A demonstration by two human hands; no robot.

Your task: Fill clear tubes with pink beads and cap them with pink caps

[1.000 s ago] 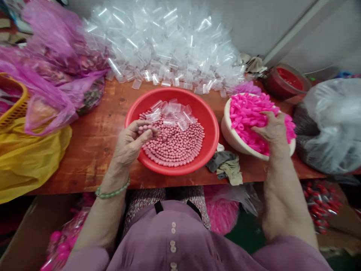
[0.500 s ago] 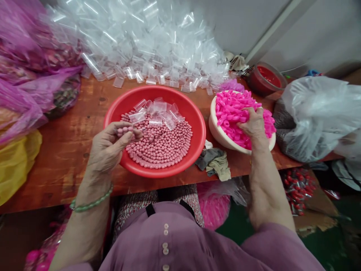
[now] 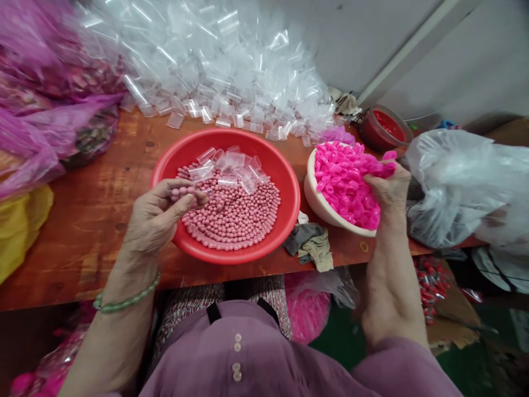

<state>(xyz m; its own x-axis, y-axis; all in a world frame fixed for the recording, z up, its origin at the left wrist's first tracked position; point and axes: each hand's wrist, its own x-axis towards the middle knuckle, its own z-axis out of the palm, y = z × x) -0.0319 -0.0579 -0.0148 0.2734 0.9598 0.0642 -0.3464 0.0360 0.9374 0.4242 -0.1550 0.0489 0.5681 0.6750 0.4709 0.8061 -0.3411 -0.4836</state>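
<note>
My left hand (image 3: 159, 212) pinches a few pink beads (image 3: 182, 191) between thumb and fingers, over the left rim of a red basin (image 3: 289, 220). Inside the basin lie many pink beads (image 3: 235, 220), with short clear plastic tubes (image 3: 227, 179) heaped on them. My right hand (image 3: 390, 184) is closed around bright pink plastic pieces (image 3: 382, 164) at the right side of a cream bowl (image 3: 320, 207). More of these pieces (image 3: 345, 176) fill that bowl. The fingertips of my right hand are partly hidden by the pieces.
A large pile of clear tubes (image 3: 206, 60) covers the back of the wooden table (image 3: 82, 231). Purple bags (image 3: 41, 82) and a yellow bag (image 3: 20, 231) stand left. Rags (image 3: 312, 242) lie between basin and bowl. A clear bag (image 3: 458, 182) and a tub (image 3: 386, 128) are right.
My right hand has moved from the middle of the pink pieces to the bowl's right side and closed around some. My left hand keeps its hold on the beads.
</note>
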